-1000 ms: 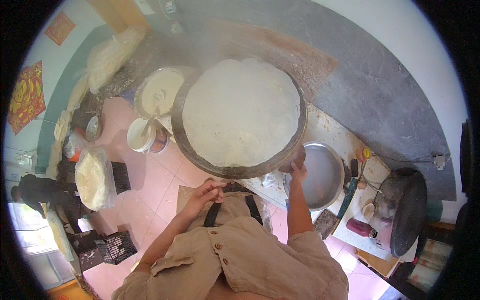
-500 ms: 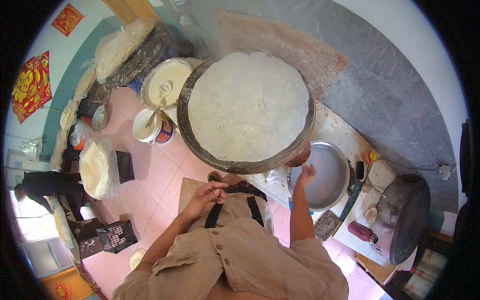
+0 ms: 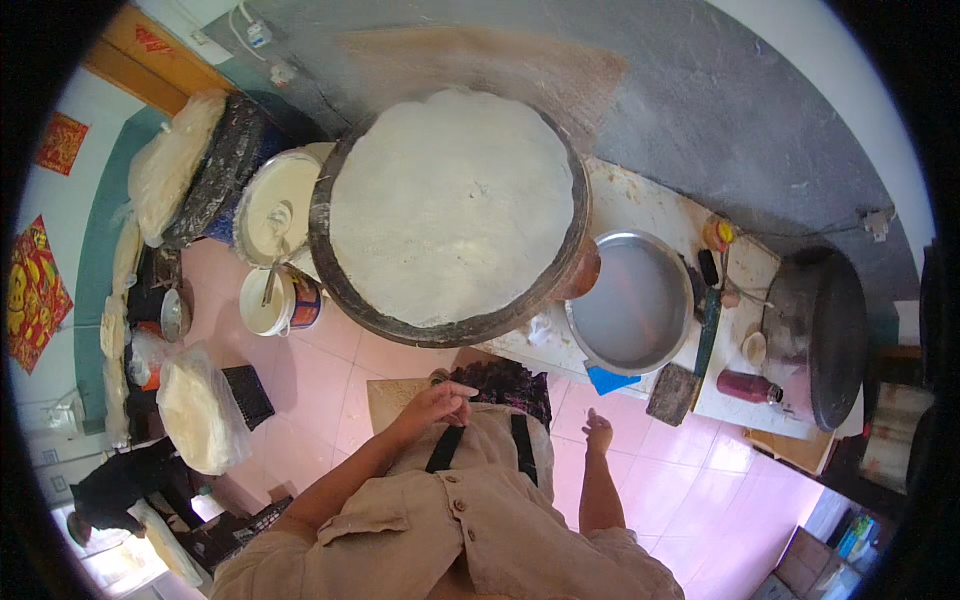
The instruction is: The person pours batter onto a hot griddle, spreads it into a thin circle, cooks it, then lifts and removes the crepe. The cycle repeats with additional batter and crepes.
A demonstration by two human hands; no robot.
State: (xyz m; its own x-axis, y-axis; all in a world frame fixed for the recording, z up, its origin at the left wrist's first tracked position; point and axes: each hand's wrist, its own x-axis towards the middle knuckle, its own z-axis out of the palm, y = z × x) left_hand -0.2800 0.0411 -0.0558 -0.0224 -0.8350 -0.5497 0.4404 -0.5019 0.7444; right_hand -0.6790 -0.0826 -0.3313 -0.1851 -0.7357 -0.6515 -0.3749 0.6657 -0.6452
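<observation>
My left hand (image 3: 437, 406) hovers in front of my apron (image 3: 400, 450), its fingers loosely bent and apart, with nothing seen in it. My right hand (image 3: 598, 430) hangs over the pink floor below the counter's edge, empty, its fingers apart. Beyond my hands stands a wide round griddle (image 3: 335, 290) with a dark rim. A thin, pale sheet of batter (image 3: 460, 200) covers its surface almost to that rim. Nearest my right hand on the counter is a metal basin (image 3: 630, 310) of cloudy water, apart from the hand. A blue cloth (image 3: 608, 379) lies at its near side.
Left of the griddle are a batter tub (image 3: 265, 205) with a ladle in it and a white bucket (image 3: 265, 305). Bagged pale sheets (image 3: 200, 410) stand farther left. A bottle (image 3: 748, 387) and a large dark-lidded pot (image 3: 835, 340) occupy the right. Another person (image 3: 120, 485) bends at far left.
My right hand has drawn back from over the basin to beside my body, over the floor. My left hand stays before my apron. The view has turned, shifting the griddle leftward.
</observation>
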